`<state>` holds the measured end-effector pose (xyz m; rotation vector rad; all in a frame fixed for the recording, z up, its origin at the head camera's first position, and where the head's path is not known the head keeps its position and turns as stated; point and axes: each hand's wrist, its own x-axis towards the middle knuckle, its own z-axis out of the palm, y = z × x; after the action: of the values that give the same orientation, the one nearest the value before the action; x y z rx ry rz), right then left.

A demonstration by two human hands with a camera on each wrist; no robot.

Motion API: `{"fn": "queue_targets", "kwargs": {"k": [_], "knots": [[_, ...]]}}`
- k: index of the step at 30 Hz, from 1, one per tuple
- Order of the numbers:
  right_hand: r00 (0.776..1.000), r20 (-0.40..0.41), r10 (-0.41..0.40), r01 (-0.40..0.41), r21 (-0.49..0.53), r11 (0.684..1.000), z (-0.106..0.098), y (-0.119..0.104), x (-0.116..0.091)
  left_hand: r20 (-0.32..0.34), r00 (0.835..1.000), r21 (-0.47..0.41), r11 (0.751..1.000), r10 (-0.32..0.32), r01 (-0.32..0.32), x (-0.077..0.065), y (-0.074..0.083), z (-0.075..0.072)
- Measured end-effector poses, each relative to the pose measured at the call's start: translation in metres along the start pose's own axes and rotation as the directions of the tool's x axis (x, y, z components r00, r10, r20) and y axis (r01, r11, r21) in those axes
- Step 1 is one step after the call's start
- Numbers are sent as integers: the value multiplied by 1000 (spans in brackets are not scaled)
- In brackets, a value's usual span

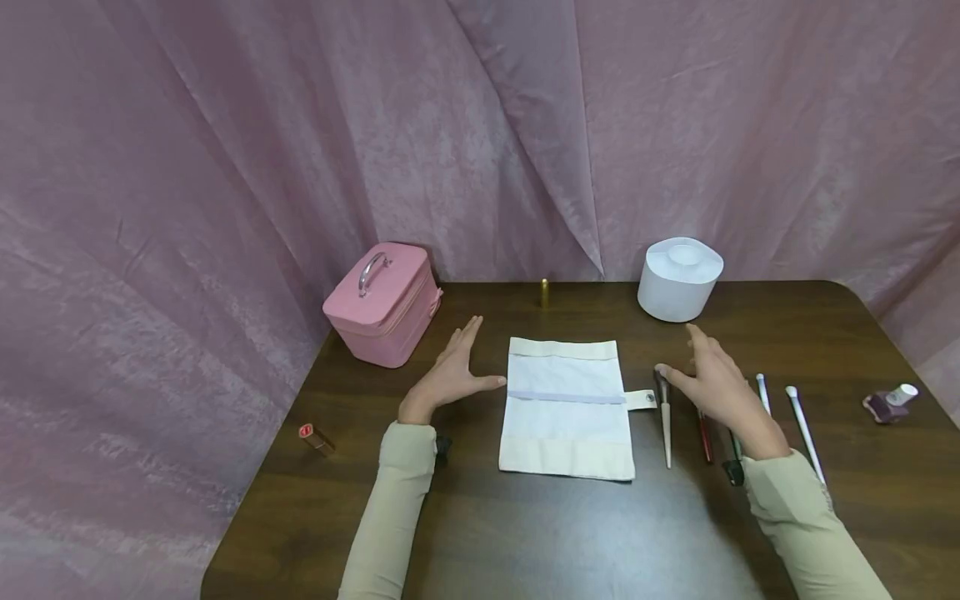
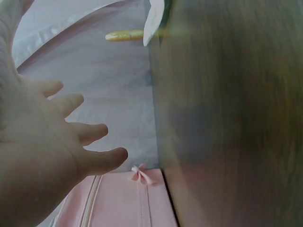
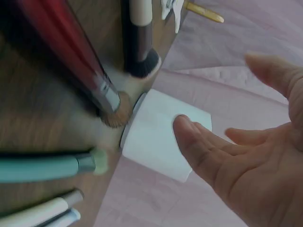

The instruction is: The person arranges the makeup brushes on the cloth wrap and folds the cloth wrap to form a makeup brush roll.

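A white fabric brush roll (image 1: 566, 421) lies unfolded on the table, its snap strap (image 1: 640, 400) pointing right. My left hand (image 1: 446, 379) is held to the left of it, fingers spread and holding nothing. On the right, my right hand (image 1: 716, 383) hovers over a row of makeup brushes, also with straight fingers and nothing in its grasp. Beneath and beside that hand lie a beige-handled brush (image 1: 666, 429), a red brush (image 3: 66, 47), a teal brush (image 3: 42, 168) and white-handled brushes (image 1: 806, 429). The hand and wrist partly cover the red and teal ones in the head view.
A pink case (image 1: 382, 304) with a handle stands at the back left, a white container (image 1: 678, 283) at the back right. A gold tube (image 1: 544, 292) stands between them. A lipstick (image 1: 315, 437) lies far left, a purple nail polish bottle (image 1: 888, 404) far right. A curtain (image 1: 510, 150) hangs behind.
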<state>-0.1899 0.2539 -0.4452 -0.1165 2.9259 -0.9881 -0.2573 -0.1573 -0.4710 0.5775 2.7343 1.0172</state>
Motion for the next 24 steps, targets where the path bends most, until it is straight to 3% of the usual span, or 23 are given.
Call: {"fn": "queue_targets", "kwargs": {"k": [11,18,24], "knots": [[999,14,33,-32,-71,997,15,-3,3,124,992,-5,1000,5,-4,1,11,21],[987,92,130,-120,-110,987,25,-7,6,183,983,20,1000,-22,19,1,15,29],[983,101,153,-142,-110,984,25,-5,5,233,972,59,998,-35,22,3,18,36]]}}
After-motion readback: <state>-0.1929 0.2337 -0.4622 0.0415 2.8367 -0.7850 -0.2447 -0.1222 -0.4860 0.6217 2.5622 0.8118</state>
